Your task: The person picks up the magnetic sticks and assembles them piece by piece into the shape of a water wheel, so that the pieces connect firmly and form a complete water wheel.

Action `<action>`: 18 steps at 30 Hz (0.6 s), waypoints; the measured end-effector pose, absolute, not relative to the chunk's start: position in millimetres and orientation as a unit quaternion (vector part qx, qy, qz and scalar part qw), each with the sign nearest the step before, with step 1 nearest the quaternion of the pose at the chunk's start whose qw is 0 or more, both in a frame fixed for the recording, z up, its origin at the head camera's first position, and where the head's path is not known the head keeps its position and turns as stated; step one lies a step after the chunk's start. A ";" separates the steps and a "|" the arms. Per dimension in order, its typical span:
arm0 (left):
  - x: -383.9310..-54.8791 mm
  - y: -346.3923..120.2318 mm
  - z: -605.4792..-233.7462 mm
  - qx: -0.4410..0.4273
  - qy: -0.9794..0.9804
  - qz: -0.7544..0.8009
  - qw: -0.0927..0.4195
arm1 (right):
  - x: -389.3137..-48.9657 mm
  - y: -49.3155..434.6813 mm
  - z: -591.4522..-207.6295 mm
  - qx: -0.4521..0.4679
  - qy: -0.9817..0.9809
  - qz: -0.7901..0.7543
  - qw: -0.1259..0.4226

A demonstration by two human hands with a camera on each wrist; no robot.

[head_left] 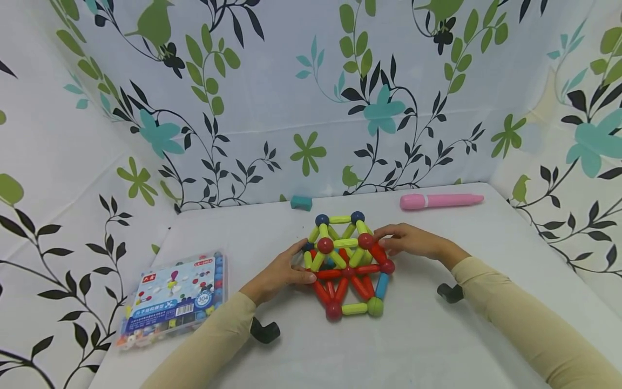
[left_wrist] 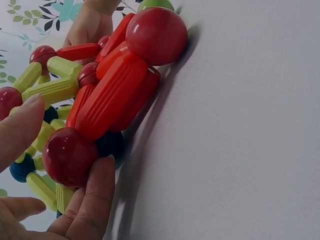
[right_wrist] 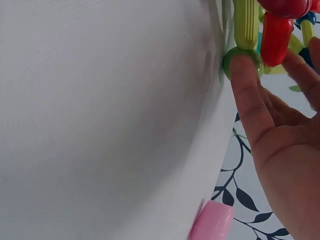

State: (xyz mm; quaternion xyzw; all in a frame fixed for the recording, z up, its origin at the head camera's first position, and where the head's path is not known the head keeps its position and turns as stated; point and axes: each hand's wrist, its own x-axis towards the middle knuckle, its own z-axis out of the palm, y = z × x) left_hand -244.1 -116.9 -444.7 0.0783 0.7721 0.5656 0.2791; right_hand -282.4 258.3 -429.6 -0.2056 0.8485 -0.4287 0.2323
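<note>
A magnetic ball-and-rod model (head_left: 349, 271) stands mid-table, with red, yellow and blue rods joining red, dark blue and green balls. My left hand (head_left: 283, 274) is at its left side. In the left wrist view, straight fingers (left_wrist: 98, 195) touch a lower red ball (left_wrist: 71, 156) and a dark blue ball beside it, while another digit extends near the yellow rods. My right hand (head_left: 413, 241) reaches the right side; in the right wrist view one extended finger (right_wrist: 246, 87) touches a green ball (right_wrist: 234, 59), and others spread near a red rod (right_wrist: 276, 40).
A clear plastic kit box (head_left: 177, 294) with a printed label lies at the left. Behind the model are a small teal block (head_left: 301, 203) and a pink pen-shaped object (head_left: 439, 201). A patterned cloth (head_left: 272, 108) hangs at the back. Black pieces show near both wrists.
</note>
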 end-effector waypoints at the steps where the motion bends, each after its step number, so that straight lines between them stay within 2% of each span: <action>1: -244.1 -116.9 -445.0 0.078 0.772 0.566 0.279 | -282.6 257.6 -430.4 -0.199 0.853 -0.424 0.231; 18: -247.3 -117.7 -444.1 0.048 0.763 0.585 0.272 | -287.4 250.6 -438.3 -0.164 0.860 -0.429 0.224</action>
